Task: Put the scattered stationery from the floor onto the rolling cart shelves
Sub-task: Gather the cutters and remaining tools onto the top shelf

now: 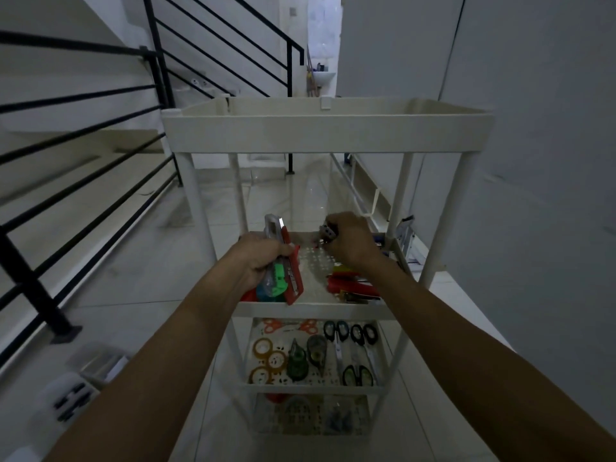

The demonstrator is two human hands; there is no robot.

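1. The left hand point(263, 261) is bare, its back and wrist in plain sight.
2. The right hand point(350, 243) is bare too, knuckles and wrist bone standing out.
3. The left forearm point(173, 355) is uncovered along all its visible length, to the frame's bottom edge.
4. The right forearm point(466, 328) is likewise uncovered.
5. Both forearms look long and lean, widening toward the camera.

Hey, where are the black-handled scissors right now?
In the head view, the black-handled scissors lie on the right side of the cart's third shelf down, just right of the correction tape dispensers.
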